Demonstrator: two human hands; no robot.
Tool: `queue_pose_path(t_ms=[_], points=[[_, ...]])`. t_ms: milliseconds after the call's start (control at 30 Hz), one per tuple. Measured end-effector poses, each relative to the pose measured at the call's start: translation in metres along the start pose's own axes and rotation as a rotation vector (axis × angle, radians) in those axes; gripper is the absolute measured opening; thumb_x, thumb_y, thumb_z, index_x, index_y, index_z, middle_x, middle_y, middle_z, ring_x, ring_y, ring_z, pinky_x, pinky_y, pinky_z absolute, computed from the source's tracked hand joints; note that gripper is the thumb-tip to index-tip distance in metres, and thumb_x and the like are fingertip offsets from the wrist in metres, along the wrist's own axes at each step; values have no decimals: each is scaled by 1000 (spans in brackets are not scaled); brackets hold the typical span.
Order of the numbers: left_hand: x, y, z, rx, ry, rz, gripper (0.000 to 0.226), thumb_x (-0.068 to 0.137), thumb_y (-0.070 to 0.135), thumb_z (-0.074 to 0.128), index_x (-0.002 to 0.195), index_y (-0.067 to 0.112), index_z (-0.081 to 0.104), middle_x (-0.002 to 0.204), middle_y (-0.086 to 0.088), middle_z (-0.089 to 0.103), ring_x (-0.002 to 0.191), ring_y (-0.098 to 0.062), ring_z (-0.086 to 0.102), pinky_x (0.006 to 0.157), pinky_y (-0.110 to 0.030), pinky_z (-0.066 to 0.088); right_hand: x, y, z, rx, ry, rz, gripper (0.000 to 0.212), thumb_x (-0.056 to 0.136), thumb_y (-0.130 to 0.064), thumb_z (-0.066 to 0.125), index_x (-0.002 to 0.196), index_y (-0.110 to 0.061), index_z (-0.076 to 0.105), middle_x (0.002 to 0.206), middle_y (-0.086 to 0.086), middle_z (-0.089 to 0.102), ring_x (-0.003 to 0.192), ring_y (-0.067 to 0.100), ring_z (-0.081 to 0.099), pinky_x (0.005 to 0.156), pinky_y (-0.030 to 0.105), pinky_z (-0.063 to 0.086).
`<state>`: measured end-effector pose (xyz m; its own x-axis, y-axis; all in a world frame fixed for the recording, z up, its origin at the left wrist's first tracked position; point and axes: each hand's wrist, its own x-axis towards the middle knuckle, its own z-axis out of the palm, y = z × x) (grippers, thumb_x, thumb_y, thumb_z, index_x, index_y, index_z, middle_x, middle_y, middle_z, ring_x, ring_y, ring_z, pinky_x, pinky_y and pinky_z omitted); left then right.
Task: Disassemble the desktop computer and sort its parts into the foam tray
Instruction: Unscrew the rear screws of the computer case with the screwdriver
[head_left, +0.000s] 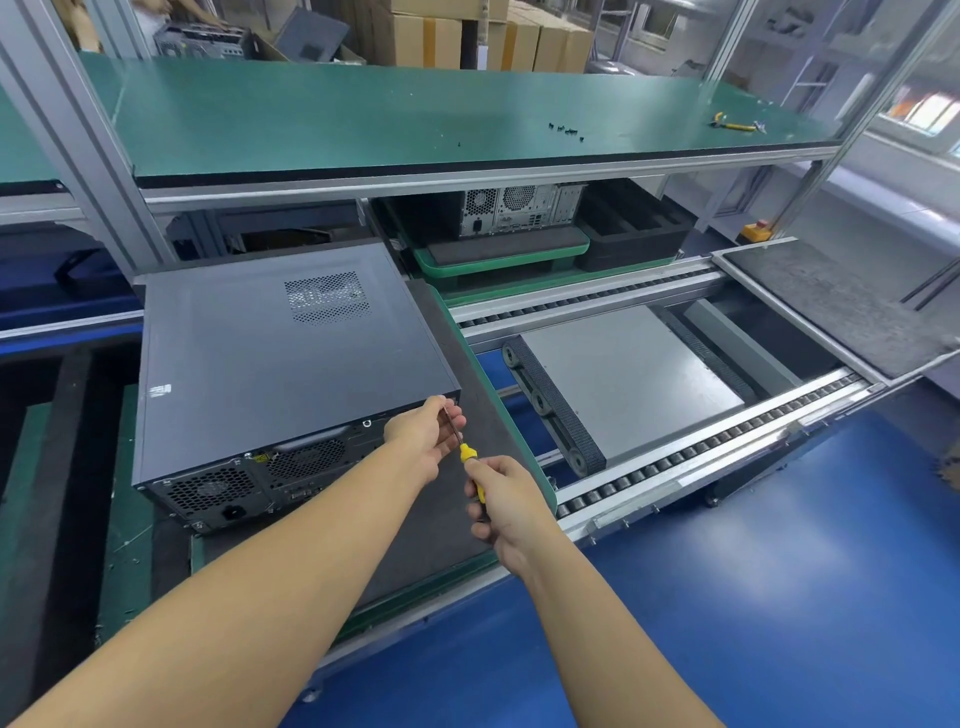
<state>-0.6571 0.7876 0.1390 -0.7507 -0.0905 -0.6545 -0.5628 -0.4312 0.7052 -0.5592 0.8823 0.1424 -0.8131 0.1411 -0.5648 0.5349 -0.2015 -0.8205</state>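
A dark grey desktop computer (270, 358) lies on its side on a dark mat (447, 509), its rear panel with fans and ports facing me. My right hand (506, 501) grips the yellow-and-black handle of a screwdriver (470, 457). The shaft runs up to the case's rear right corner. My left hand (428, 434) pinches the shaft close to the tip, right at that corner. A black foam tray (636, 228) sits far back under the shelf.
A second computer (519, 210) stands on a green pallet beside the foam tray. A roller conveyor (701, 452) runs to the right. On the green shelf (363, 119) above lie several small black screws (566, 130) and yellow-handled pliers (735, 124). Blue floor lies below.
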Motion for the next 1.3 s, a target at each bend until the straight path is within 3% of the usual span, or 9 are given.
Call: queue_pose_path(t_ms=[567,667,767,867,1033,1167,1300], points=[[7,-1,-8,-72,-137,-67,18,99,14,55,101,5,70,86,-7,71,81,-19,69,73,-32,55,5,-1,-3,43,21,-14,10,97,-23,58,100,-13,57,73,5,54,47,9,33,39,22,24],[9,0,-9,-67,-154,-77,17,97,18,59,100,6,70,84,-6,70,77,-17,69,71,-31,56,6,-1,-1,-63,81,-55,13,96,-28,59,102,-16,59,79,5,55,50,10,34,41,22,28],[10,-1,-5,-37,-127,-67,18,95,24,65,95,7,71,83,-5,70,73,-15,68,67,-30,56,5,-2,1,-90,110,-19,28,98,-39,47,99,-16,63,75,3,60,53,12,36,44,24,31],[10,-2,-4,-27,-66,-50,19,93,23,68,96,5,72,84,-6,75,72,-15,72,61,-29,57,6,-4,3,-71,101,22,36,101,-32,38,98,-12,68,66,2,61,49,11,40,46,26,36],[9,-4,-5,-86,-47,-37,18,91,15,70,99,0,68,82,-12,77,75,-20,76,53,-29,58,8,-2,1,-99,68,-78,14,99,-25,53,103,-15,62,80,6,61,61,14,60,63,33,61],[8,-5,-6,-110,-55,-33,19,92,14,68,103,-2,67,86,-13,76,78,-21,76,55,-28,59,6,0,2,-127,56,-94,13,93,-23,62,103,-24,54,80,4,54,54,11,51,44,23,44],[6,-8,-6,-120,-73,-14,19,86,8,74,101,-2,69,85,-14,76,78,-22,76,55,-25,58,7,-1,4,-136,50,-72,15,94,-30,60,106,-23,53,79,2,54,56,11,44,42,22,37]])
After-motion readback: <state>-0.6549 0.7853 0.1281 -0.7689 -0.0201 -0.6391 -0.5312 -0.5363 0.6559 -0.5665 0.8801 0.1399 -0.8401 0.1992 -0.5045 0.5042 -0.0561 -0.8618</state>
